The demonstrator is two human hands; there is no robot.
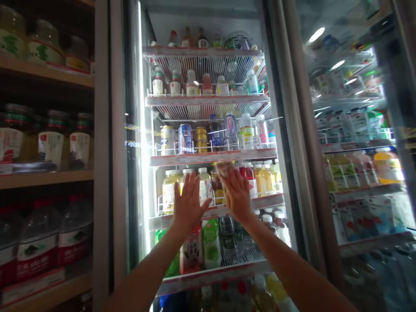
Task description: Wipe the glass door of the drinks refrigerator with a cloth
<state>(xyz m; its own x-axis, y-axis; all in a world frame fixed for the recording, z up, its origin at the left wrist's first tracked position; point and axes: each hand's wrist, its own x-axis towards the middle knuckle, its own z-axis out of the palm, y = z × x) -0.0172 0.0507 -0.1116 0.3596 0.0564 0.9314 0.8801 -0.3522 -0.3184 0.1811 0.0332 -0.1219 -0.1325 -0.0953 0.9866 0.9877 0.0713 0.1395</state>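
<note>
My left hand is raised flat with its fingers stretched out, at what looks like the glass door of a lit drinks cooler. Nothing is in it. To its right, my right hand holds a pale brownish cloth under its fingertips, against the same glass. Motion smears the cloth and the fingers a little. Behind both hands stands a shelf of juice bottles, partly hidden by them. Cans and bottles line the shelf above.
Left of the cooler, wooden shelves carry jars and large water bottles. A metal door frame runs up the right side. Beyond it is another glass-fronted cooler with drinks. Green and red bottles stand below my hands.
</note>
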